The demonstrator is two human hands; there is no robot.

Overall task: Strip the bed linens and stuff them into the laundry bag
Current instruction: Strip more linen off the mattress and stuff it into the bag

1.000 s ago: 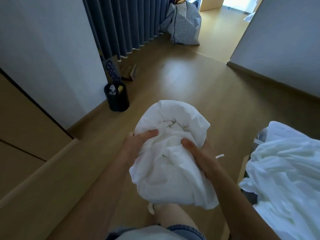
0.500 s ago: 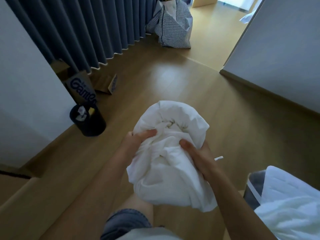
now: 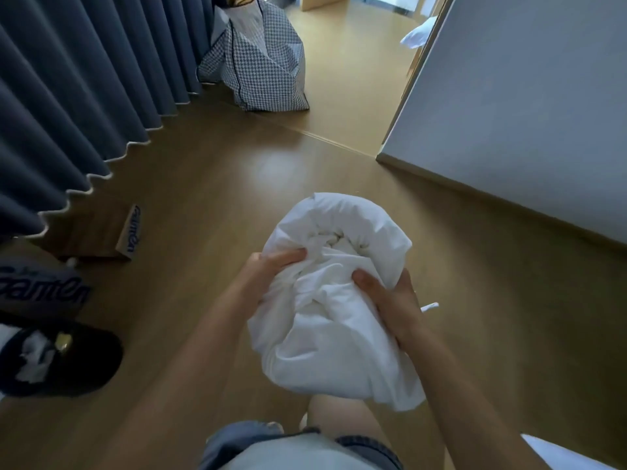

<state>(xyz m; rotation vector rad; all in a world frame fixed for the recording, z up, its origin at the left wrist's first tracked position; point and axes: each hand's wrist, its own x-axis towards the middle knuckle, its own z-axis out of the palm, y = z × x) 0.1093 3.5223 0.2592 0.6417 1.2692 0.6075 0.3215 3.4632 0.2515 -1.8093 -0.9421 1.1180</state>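
The person is holding a bundle of white linens (image 3: 336, 300) in front of the body, above the wooden floor (image 3: 220, 198). The left hand (image 3: 268, 269) is gripping the bundle's left side, its thumb pressing into the folds on top. The right hand (image 3: 386, 296) is clamping the right side, its thumb likewise digging into the cloth. The two hands are sitting apart, with the wadded fabric between them. A checked bag (image 3: 264, 62) is standing on the floor well ahead, just beside the hem of the dark blue curtain (image 3: 84, 79) and near a doorway. A black bin (image 3: 61, 361) is sitting at the left edge with crumpled paper inside, and a cardboard box (image 3: 101, 232) is lying near it under the curtain. A grey wall (image 3: 526, 113) is running along the right.
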